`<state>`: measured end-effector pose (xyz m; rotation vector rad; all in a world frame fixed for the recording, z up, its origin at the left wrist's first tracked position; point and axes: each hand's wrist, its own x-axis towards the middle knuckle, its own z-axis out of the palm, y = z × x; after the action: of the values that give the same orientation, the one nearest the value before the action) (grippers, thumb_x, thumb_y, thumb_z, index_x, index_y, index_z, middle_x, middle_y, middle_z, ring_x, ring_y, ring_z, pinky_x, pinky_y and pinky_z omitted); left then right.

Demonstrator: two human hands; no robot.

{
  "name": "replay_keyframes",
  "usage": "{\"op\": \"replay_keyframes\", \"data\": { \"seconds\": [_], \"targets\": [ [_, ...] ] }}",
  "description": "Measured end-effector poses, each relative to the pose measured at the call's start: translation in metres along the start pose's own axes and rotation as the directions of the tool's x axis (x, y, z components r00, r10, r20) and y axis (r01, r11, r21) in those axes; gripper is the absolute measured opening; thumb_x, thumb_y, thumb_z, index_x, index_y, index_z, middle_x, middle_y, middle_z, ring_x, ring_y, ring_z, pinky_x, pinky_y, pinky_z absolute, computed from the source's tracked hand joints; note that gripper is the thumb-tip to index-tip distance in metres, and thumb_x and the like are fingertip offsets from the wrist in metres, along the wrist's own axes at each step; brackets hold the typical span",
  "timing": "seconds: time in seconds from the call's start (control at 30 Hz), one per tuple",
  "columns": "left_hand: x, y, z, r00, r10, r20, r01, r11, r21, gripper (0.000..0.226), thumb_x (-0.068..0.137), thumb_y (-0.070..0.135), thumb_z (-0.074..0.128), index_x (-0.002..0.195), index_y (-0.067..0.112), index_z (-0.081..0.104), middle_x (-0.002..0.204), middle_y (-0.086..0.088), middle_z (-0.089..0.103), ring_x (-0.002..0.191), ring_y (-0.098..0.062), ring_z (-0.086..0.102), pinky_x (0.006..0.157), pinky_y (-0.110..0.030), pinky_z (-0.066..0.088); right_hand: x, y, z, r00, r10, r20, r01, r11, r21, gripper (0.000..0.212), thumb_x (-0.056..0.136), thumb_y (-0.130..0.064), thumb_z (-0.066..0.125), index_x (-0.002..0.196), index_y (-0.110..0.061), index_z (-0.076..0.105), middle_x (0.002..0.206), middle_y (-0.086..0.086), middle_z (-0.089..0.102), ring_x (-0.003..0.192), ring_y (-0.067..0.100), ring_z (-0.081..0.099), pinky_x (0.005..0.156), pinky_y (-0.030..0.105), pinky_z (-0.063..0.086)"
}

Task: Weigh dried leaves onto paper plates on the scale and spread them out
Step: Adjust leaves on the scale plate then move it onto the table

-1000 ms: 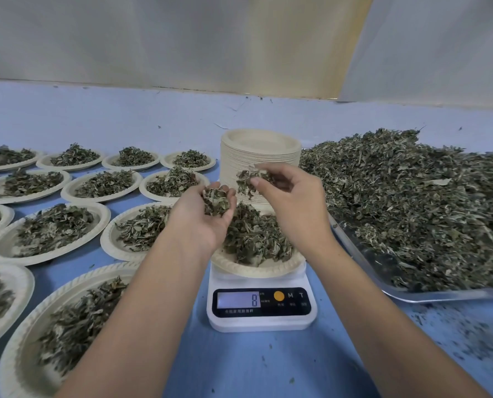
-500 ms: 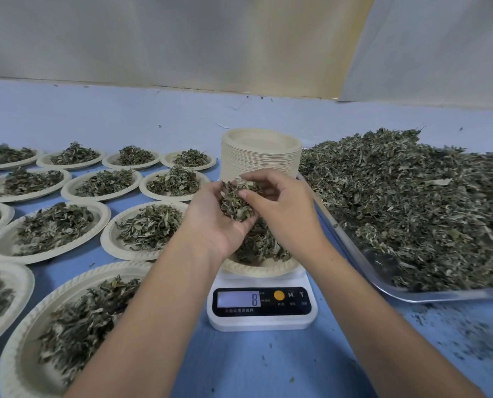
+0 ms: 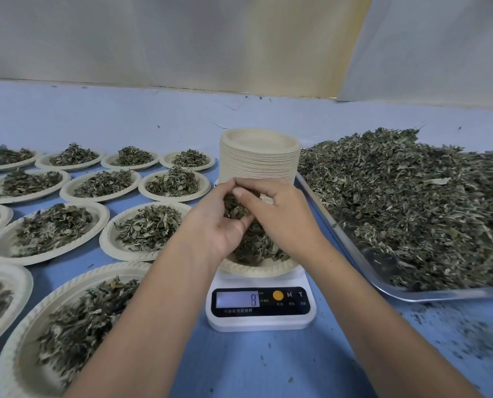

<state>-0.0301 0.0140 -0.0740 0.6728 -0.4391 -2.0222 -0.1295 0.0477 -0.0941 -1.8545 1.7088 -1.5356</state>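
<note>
Gripping dried leaves (image 3: 234, 210) over the scale (image 3: 261, 318)
My left hand (image 3: 218, 228) and right hand (image 3: 281, 218) hold them in curled fingers (image 3: 241, 193), paper plate (image 3: 258, 270) just beneath.

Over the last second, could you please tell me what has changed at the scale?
The left hand and right hand moved together; each held its own bunch before, and now both grip one clump of leaves above the plate. The scale still reads 8, and the plate stays on it.
</note>
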Motion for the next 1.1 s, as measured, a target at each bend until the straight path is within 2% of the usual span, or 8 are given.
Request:
{"op": "replay_keyframes", "data": {
  "seconds": [0.1, 0.17, 0.37, 0.67, 0.8, 0.9, 1.0, 1.1],
  "targets": [
    [0.002, 0.006, -0.004, 1.0, -0.012, -0.027, 0.011, 0.999, -0.049, 0.011, 0.094, 0.009, 0.054, 0.102, 0.001, 0.058, 0.108, -0.021, 0.06, 0.093, -0.029, 0.062, 0.082, -0.037, 0.054, 0.003, 0.001, -0.003, 0.993, 0.116, 0.017, -0.117, 0.964, 0.24, 0.025, 0.094, -0.024, 0.056, 0.115, -0.024, 0.069, 0.113, -0.016, 0.068, 0.109, -0.009, 0.056, 0.096, 0.012, 0.04],
    [0.001, 0.01, -0.006, 0.999, -0.017, -0.045, 0.014, 0.998, -0.063, 0.009, 0.094, 0.01, 0.056, 0.093, 0.001, 0.058, 0.109, -0.024, 0.059, 0.099, -0.032, 0.061, 0.077, -0.035, 0.055, 0.005, 0.002, -0.008, 0.989, 0.148, 0.001, -0.143, 0.953, 0.265, 0.024, 0.095, -0.023, 0.054, 0.114, -0.023, 0.069, 0.114, -0.011, 0.069, 0.108, -0.004, 0.058, 0.095, 0.012, 0.041],
    [0.002, 0.011, -0.009, 0.997, -0.019, -0.068, 0.015, 0.999, -0.048, 0.009, 0.094, 0.012, 0.056, 0.091, 0.004, 0.059, 0.112, -0.023, 0.06, 0.096, -0.03, 0.064, 0.075, -0.034, 0.055, 0.006, 0.008, -0.028, 0.944, 0.252, 0.212, -0.232, 0.966, -0.112, 0.011, 0.085, -0.034, 0.066, 0.083, -0.027, 0.074, 0.079, -0.012, 0.069, 0.077, 0.005, 0.061, 0.074, 0.022, 0.047],
    [0.002, 0.009, -0.009, 0.998, -0.008, -0.07, 0.005, 0.999, -0.047, 0.011, 0.096, 0.013, 0.053, 0.098, 0.004, 0.059, 0.104, -0.021, 0.061, 0.082, -0.028, 0.064, 0.074, -0.032, 0.055, 0.006, 0.007, -0.029, 0.938, 0.23, 0.258, -0.198, 0.969, -0.146, 0.005, 0.081, -0.034, 0.071, 0.081, -0.029, 0.072, 0.076, -0.014, 0.064, 0.069, -0.002, 0.054, 0.07, 0.02, 0.044],
    [0.0, 0.007, -0.005, 0.997, -0.011, -0.071, 0.005, 0.996, -0.087, 0.024, 0.095, 0.011, 0.054, 0.118, 0.004, 0.057, 0.115, -0.025, 0.056, 0.089, -0.033, 0.062, 0.074, -0.035, 0.056, 0.008, 0.007, -0.023, 0.966, 0.24, 0.094, -0.239, 0.971, -0.026, 0.011, 0.09, -0.029, 0.059, 0.091, -0.027, 0.07, 0.085, -0.012, 0.065, 0.085, 0.007, 0.06, 0.077, 0.028, 0.047],
    [-0.007, -0.001, 0.004, 0.999, -0.029, -0.032, 0.025, 0.993, -0.111, 0.013, 0.094, 0.01, 0.054, 0.105, 0.002, 0.058, 0.111, -0.025, 0.057, 0.09, -0.033, 0.062, 0.078, -0.038, 0.055, 0.011, 0.008, -0.023, 0.96, 0.279, 0.008, -0.277, 0.954, 0.116, 0.017, 0.093, -0.024, 0.054, 0.101, -0.021, 0.069, 0.099, -0.004, 0.069, 0.098, 0.015, 0.062, 0.09, 0.037, 0.05],
    [-0.011, -0.016, 0.018, 0.995, -0.086, 0.042, 0.089, 0.993, -0.083, 0.012, 0.096, 0.009, 0.051, 0.093, -0.001, 0.057, 0.106, -0.023, 0.06, 0.09, -0.032, 0.062, 0.082, -0.04, 0.053, 0.014, 0.009, -0.031, 0.933, 0.358, -0.046, -0.313, 0.866, 0.39, 0.021, 0.093, -0.014, 0.049, 0.099, -0.014, 0.069, 0.096, 0.003, 0.071, 0.08, 0.006, 0.065, 0.081, 0.029, 0.052],
    [-0.002, -0.039, 0.039, 0.988, -0.117, 0.099, 0.123, 0.991, -0.059, 0.019, 0.098, 0.012, 0.046, 0.093, -0.004, 0.055, 0.094, -0.022, 0.059, 0.083, -0.031, 0.062, 0.069, -0.037, 0.057, 0.016, 0.017, -0.042, 0.876, 0.478, -0.06, -0.371, 0.75, 0.548, 0.025, 0.091, -0.011, 0.045, 0.093, -0.011, 0.07, 0.055, -0.015, 0.059, 0.047, -0.006, 0.051, 0.059, 0.017, 0.041]
  ]
}}
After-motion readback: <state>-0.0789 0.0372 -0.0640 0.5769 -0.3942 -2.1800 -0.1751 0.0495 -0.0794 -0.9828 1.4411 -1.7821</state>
